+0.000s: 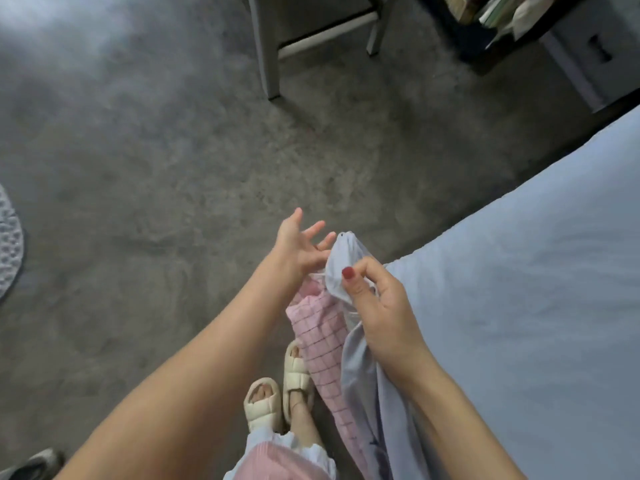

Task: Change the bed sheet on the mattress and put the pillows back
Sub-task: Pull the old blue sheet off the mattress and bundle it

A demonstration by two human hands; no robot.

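Pale blue cotton bed sheet [519,271] covers the mattress that fills the side of the view to the person's right, and one loose corner of it is lifted off the bed's near edge. The right hand [377,306] grasps that corner: thumb with a red-painted nail pressed on top of the cloth, fingers curled beneath it, so that a small peak of sheet stands up above the knuckles. The right forearm comes up from the lower edge of the view, wrist bent slightly inward toward the bed's edge. The rest of the corner hangs down from the hand beside the bed.

The left hand [301,245] is released, holding nothing: palm turned toward the peak of sheet, fingers spread and straight, fingertips just beside the cloth; whether they touch it cannot be told. The left arm stretches long and nearly straight from the lower left.

A pink fabric with a thin grid pattern [322,344] hangs just beside the blue sheet, on the side away from the bed. Below it stand two feet in cream padded slippers [277,389] on the grey concrete floor [138,168]. Grey metal chair legs [270,46] stand well beyond the bed.
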